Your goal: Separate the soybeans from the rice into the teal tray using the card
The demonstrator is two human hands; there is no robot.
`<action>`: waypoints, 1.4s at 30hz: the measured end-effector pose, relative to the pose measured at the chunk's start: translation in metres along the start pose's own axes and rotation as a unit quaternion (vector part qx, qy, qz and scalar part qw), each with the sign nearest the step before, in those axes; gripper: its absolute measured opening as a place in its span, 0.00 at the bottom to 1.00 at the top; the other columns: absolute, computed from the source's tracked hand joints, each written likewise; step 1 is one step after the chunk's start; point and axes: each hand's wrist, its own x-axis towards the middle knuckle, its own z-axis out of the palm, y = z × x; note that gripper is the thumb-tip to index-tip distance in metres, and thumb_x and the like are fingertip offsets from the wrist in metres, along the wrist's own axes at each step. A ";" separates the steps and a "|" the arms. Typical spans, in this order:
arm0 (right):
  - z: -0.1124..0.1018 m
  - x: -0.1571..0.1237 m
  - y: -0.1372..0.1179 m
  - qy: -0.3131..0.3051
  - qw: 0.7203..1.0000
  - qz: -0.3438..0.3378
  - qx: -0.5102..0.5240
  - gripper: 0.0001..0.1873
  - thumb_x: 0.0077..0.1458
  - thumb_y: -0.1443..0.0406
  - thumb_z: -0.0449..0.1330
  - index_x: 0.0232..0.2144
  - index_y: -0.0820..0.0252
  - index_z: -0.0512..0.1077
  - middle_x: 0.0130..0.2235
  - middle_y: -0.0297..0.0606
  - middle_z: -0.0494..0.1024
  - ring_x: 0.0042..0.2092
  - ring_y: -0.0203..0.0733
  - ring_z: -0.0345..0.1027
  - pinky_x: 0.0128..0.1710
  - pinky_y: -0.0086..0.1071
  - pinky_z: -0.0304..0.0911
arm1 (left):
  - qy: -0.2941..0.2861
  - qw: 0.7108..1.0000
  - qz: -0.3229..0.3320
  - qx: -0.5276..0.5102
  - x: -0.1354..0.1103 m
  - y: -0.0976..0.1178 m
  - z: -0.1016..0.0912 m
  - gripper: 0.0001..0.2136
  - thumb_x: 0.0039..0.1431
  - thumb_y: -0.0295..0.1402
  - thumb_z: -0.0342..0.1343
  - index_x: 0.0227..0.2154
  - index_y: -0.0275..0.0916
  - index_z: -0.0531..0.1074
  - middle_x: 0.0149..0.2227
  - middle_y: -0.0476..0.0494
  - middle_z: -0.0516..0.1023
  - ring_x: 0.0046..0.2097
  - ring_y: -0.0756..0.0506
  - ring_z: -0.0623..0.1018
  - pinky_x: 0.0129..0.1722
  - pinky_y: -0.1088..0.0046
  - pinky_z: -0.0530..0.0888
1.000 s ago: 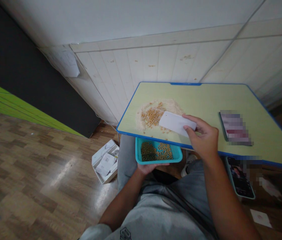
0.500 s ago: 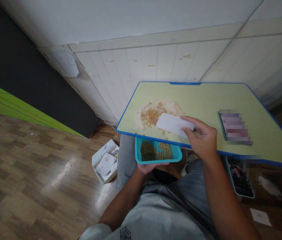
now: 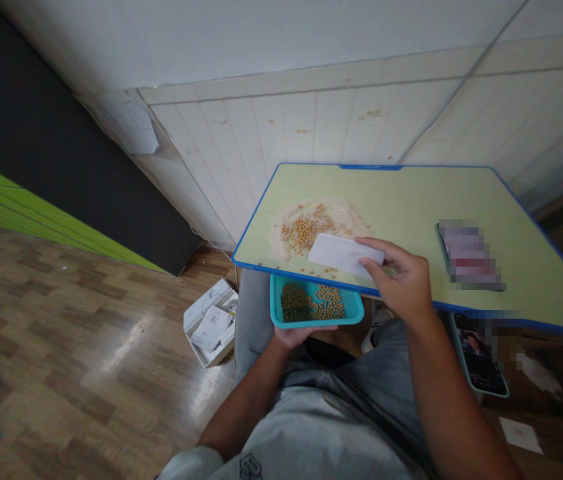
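My right hand (image 3: pixel 404 273) pinches a flat white scraper card (image 3: pixel 338 253) between thumb and fingers, just above or on the table's near part. Left of the card lies a heap of yellow soybeans (image 3: pixel 304 232) amid pale grain (image 3: pixel 348 212) like rice. A few loose soybeans (image 3: pixel 330 271) sit near the front edge. Under that edge my left hand (image 3: pixel 295 335) holds a turquoise plastic tray (image 3: pixel 358 312) from below. Inside the tray are dark green beans (image 3: pixel 295 303) at the left and soybeans (image 3: pixel 330 303) at the right. Most of the left fingers are hidden beneath it.
The pale green table (image 3: pixel 411 200) has a blue rim and stands against the white panelled wall (image 3: pixel 261 140). A phone (image 3: pixel 468 255) lies on its right part; another phone (image 3: pixel 478 353) is below the edge. An open white box (image 3: pixel 210 327) rests on the floor at left.
My right hand has brought the card slightly left and nearer to the front edge. Several soybeans now lie along that edge. The left hand and tray have stayed in place.
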 end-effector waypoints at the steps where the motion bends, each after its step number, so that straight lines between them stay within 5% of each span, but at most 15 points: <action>1: 0.000 0.000 -0.001 -0.003 1.000 -0.003 0.001 0.16 0.61 0.65 0.67 0.50 0.50 0.87 0.50 0.38 0.90 0.48 0.51 0.87 0.50 0.44 0.81 | -0.006 1.000 -0.002 0.003 0.000 0.000 0.001 0.39 0.73 0.61 0.33 0.78 0.47 0.58 0.80 0.33 0.60 0.81 0.20 0.52 0.72 0.16 0.41; 7: -0.001 -0.001 -0.004 -0.017 1.000 -0.022 0.006 0.16 0.62 0.66 0.67 0.50 0.50 0.87 0.50 0.37 0.91 0.48 0.50 0.87 0.51 0.43 0.82 | -0.019 0.999 -0.007 0.025 0.002 0.002 0.006 0.44 0.72 0.65 0.28 0.77 0.42 0.62 0.79 0.31 0.60 0.81 0.19 0.50 0.72 0.17 0.35; 15: -0.002 -0.005 -0.003 -0.029 0.999 -0.042 0.011 0.15 0.63 0.66 0.67 0.51 0.49 0.87 0.49 0.36 0.91 0.49 0.49 0.87 0.50 0.41 0.83 | -0.016 0.999 -0.006 0.034 0.002 0.002 0.006 0.42 0.72 0.64 0.35 0.79 0.45 0.55 0.82 0.33 0.54 0.81 0.18 0.48 0.71 0.14 0.40; 23: -0.003 -0.006 -0.008 -0.039 0.998 -0.042 0.009 0.15 0.63 0.67 0.67 0.51 0.50 0.87 0.49 0.35 0.91 0.48 0.49 0.88 0.51 0.41 0.83 | -0.007 0.994 0.018 0.104 0.001 -0.002 0.012 0.38 0.70 0.65 0.45 0.72 0.48 0.70 0.80 0.37 0.59 0.81 0.19 0.52 0.73 0.20 0.50; 30: -0.006 -0.007 -0.010 -0.042 0.998 -0.053 0.015 0.16 0.64 0.67 0.67 0.51 0.49 0.87 0.49 0.35 0.91 0.48 0.48 0.88 0.51 0.40 0.83 | -0.038 0.996 0.006 0.076 0.003 0.000 0.003 0.39 0.73 0.65 0.36 0.72 0.46 0.71 0.79 0.36 0.63 0.80 0.18 0.53 0.70 0.13 0.38; 42: 0.013 -0.003 -0.023 -0.021 0.997 -0.065 0.026 0.18 0.64 0.69 0.65 0.53 0.50 0.86 0.51 0.35 0.90 0.51 0.48 0.87 0.53 0.41 0.83 | -0.009 0.998 0.022 0.050 0.000 0.004 0.001 0.41 0.72 0.65 0.34 0.75 0.46 0.65 0.79 0.34 0.62 0.80 0.18 0.52 0.71 0.14 0.44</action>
